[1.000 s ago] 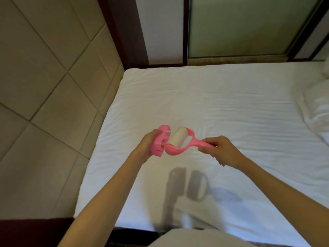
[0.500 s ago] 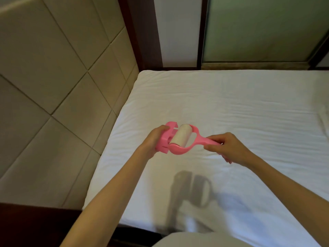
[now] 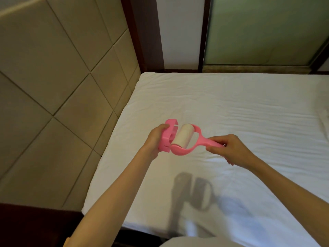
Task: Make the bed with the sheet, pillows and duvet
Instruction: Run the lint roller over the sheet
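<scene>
A white sheet [image 3: 231, 107] lies stretched over the bed, lightly creased. Above it I hold a pink lint roller [image 3: 185, 138] with a white roll. My right hand [image 3: 229, 148] pinches its pink handle. My left hand [image 3: 154, 139] grips the pink cover [image 3: 168, 135], which sits just left of the roll, slightly apart from it. A bit of white pillow or bedding [image 3: 324, 120] shows at the right edge. No duvet is in view.
A padded beige headboard wall [image 3: 53, 104] runs along the bed's left side. A dark wooden frame [image 3: 140, 32] and a frosted glass panel [image 3: 263, 29] stand beyond the far edge. Dark wood [image 3: 35, 225] lies at the lower left.
The view has swung left, so the pillows at the right have mostly slipped out of frame. Both hands keep the roller and cover; the gap between them stays small.
</scene>
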`<state>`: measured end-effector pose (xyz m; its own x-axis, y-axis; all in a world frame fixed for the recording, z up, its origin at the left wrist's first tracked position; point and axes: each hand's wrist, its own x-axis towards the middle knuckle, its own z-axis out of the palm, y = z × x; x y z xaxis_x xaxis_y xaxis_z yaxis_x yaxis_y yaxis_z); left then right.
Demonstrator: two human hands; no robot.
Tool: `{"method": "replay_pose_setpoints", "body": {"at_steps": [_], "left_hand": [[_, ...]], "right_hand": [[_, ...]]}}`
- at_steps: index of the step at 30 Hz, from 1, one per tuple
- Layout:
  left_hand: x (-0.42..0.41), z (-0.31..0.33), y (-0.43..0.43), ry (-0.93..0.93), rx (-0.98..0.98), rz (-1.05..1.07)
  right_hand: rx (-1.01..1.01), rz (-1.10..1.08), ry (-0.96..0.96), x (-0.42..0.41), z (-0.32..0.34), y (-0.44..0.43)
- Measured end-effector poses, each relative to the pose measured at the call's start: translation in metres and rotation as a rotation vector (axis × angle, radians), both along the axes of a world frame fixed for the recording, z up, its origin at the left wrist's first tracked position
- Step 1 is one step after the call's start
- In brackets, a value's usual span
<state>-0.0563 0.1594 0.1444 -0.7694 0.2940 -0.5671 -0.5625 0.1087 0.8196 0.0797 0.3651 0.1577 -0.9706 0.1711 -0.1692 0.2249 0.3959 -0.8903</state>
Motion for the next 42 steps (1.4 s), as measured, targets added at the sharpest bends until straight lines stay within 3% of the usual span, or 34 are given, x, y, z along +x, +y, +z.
{"method": "replay_pose_setpoints", "body": {"at_steps": [12, 18, 24, 33, 42], "left_hand": [[-0.005, 0.011, 0.008, 0.166, -0.002, 0.257], [-0.005, 0.021, 0.002, 0.039, 0.138, 0.248], [-0.007, 0.028, -0.002, 0.028, 0.203, 0.2], [-0.006, 0.03, -0.002, 0.119, 0.106, 0.131], [-0.004, 0.031, -0.004, 0.122, 0.129, 0.148]], "right_hand": [[-0.012, -0.004, 0.098, -0.009, 0.019, 0.002], [0.04, 0.018, 0.136, -0.015, 0.032, 0.002], [0.107, 0.064, 0.146, -0.022, 0.041, 0.006], [0.099, 0.044, 0.172, -0.026, 0.041, 0.005], [0.159, 0.094, 0.152, -0.025, 0.046, 0.009]]}}
